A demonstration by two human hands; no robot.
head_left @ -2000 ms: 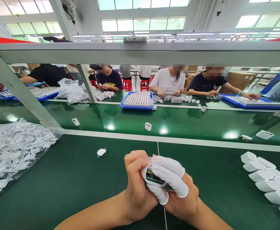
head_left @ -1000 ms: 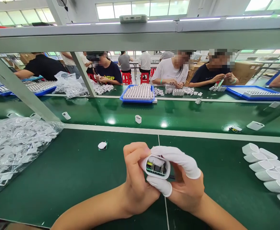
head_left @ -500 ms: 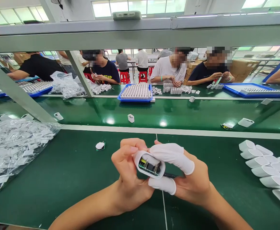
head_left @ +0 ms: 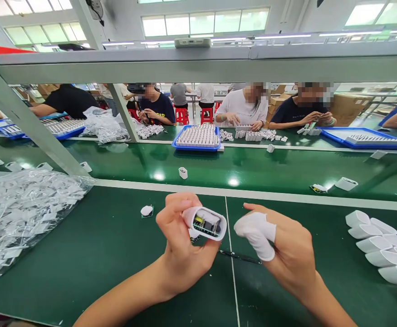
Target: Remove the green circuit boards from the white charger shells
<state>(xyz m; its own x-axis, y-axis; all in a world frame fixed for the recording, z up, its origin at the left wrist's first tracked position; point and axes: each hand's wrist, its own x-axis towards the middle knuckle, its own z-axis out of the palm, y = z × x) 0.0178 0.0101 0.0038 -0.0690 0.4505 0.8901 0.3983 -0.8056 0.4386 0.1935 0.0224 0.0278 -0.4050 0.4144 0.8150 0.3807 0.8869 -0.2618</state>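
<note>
My left hand (head_left: 184,245) grips a white plastic charger housing (head_left: 223,223), its open end facing me. Inside the housing a circuit board (head_left: 207,225) shows, with yellow and black parts. My right hand (head_left: 280,240), white finger cots on thumb and index finger, is apart from the housing on its right. Its thumb and index finger are pressed together, with nothing visible between them. Black tweezers (head_left: 241,257) appear to lie on the green table between the hands. Part of another board (head_left: 194,235) peeks out below the housing, mostly hidden by my left hand.
A small board with a white top (head_left: 147,211) lies left of my hands. A clear bag of white parts (head_left: 28,218) fills the left side. Several empty white housings (head_left: 385,259) stand at right. Beyond, a green belt (head_left: 144,159) carries loose housings; co-workers sit across it.
My right hand has let go of the housing and moved right, closing its thumb and index finger. My left hand still holds the housing. The camera view has tilted up slightly.
</note>
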